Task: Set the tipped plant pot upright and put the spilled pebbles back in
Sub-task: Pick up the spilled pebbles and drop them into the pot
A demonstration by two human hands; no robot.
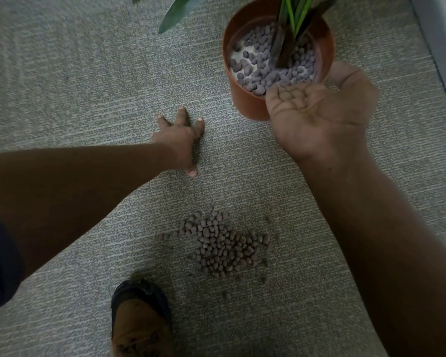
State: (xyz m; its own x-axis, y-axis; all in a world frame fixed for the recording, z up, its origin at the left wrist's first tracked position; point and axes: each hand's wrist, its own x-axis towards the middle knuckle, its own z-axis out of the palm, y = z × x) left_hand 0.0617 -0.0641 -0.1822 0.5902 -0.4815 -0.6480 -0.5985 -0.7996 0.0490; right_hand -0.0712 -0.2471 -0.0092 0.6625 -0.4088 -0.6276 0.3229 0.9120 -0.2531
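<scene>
The terracotta-coloured plant pot (245, 104) stands upright on the carpet at the upper right, with green leaves (294, 14) rising from it and grey-brown pebbles (265, 68) inside over a white layer. A pile of spilled pebbles (222, 246) lies on the carpet in the lower middle. My right hand (319, 117) is palm-up at the pot's near rim, fingers tipped toward the pot; no pebbles show in the palm. My left hand (180, 135) rests on the carpet to the left of the pot with its fingers spread, holding nothing.
Grey patterned carpet (62, 73) covers the floor. A foot in a brown and black shoe (139, 320) stands at the bottom, close to the spilled pile. A pale wall or skirting edge (440, 47) runs along the right. A long leaf (175, 14) hangs over the carpet at the top.
</scene>
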